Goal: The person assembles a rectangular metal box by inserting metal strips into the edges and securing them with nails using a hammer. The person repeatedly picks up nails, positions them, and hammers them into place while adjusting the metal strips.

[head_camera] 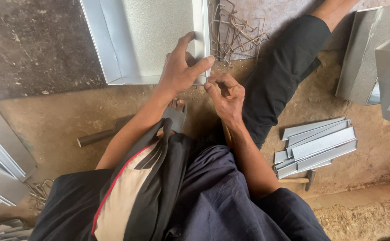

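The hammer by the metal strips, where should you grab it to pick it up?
Probably by the wooden handle. The hammer lies flat on the ground, its dark head pointing right and its handle running left toward the person. Part of the handle hides under the strips, so a hand would best come from below, the near side, onto the bare middle of the handle.

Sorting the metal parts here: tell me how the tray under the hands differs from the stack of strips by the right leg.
The tray is one wide, shallow piece with raised edges; the strips are many narrow pieces. The tray is gripped at its corner by the left hand, with the right hand beside it; the strips lie untouched. Both are grey sheet metal.
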The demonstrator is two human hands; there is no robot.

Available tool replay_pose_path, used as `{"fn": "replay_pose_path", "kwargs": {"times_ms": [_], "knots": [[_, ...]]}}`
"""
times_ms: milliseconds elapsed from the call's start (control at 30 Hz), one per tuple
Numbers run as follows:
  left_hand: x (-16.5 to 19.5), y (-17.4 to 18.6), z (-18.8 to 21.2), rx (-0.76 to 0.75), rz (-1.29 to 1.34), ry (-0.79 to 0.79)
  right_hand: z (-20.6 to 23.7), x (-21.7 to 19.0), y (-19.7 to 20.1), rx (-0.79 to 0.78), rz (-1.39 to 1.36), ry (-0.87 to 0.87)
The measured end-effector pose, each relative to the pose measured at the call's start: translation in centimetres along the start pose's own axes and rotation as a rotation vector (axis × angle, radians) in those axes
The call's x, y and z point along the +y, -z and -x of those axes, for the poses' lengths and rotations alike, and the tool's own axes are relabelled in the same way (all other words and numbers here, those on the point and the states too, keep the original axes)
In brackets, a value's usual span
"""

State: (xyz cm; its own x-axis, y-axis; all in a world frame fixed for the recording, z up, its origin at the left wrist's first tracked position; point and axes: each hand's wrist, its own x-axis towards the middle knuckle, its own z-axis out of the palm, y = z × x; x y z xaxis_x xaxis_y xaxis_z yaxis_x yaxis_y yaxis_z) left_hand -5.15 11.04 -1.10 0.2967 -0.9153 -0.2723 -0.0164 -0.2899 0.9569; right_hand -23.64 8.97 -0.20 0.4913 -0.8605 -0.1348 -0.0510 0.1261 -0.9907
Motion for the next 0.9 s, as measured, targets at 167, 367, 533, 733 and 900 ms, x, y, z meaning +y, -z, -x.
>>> {"fn": "replay_pose_path", "kwargs": {"times_ms": [167,367,533,733,900], "knots": [[-0.3,-0.2,0.4,0.064,-0.054,0.008,0.3,0.3,-0.1,0.002,0.002,0.060],[-0.4,-0.3,0.3,0.075,-0.087,-0.001,0.1,0.2,-0.3,0.012,0.010,0.007],[-0.4,-0.3,0.1,0.066,-0.117,0.022,-0.1,-0.1,0.0,0.022,0.040,-0.034],[-0.3,-0.3,-0.3,0.059,-0.138,0.055,-0.3,0.0,-0.7,0.079,0.003,-0.060],[-0.1,-0.2,-0.3,0.063,-0.166,0.064,-0.7,0.7,-1.3,0.104,0.077,0.094]]}}
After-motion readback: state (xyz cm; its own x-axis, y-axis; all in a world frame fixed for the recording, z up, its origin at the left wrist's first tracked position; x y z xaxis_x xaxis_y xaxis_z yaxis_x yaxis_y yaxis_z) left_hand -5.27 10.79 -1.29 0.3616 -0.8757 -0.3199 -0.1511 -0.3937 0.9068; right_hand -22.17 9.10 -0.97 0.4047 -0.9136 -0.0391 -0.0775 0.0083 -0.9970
